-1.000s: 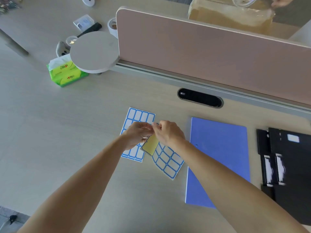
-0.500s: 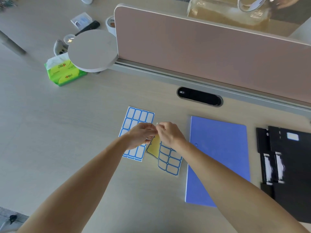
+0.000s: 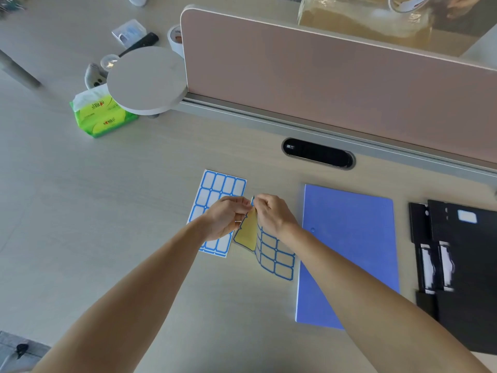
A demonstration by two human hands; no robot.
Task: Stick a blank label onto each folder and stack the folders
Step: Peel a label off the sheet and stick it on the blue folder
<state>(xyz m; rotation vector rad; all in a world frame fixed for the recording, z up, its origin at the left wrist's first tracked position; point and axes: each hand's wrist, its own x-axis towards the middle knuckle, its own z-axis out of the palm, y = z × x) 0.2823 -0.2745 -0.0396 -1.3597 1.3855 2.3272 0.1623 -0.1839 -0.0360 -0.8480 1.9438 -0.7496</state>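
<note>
My left hand (image 3: 226, 218) and my right hand (image 3: 271, 214) meet above the desk and pinch the top of a label sheet (image 3: 274, 255) with blue-framed blank labels. Its yellow backing (image 3: 248, 232) is folded toward me. A second label sheet (image 3: 219, 188) lies flat under my left hand. A blue folder (image 3: 349, 238) lies closed to the right of my right forearm. Further right sits a black folder (image 3: 473, 265) with a white label (image 3: 467, 216) near its top; more black folders seem to lie under it.
A pink divider panel (image 3: 336, 84) stands along the back of the desk, with a dark cable slot (image 3: 318, 156) in front of it. At the back left are a green tissue pack (image 3: 100, 115), a round white disc (image 3: 146, 79) and small items.
The held label sheet has swung from slanting to hanging nearly straight down. Both hands stay pinched together at its top edge, shifted only slightly.
</note>
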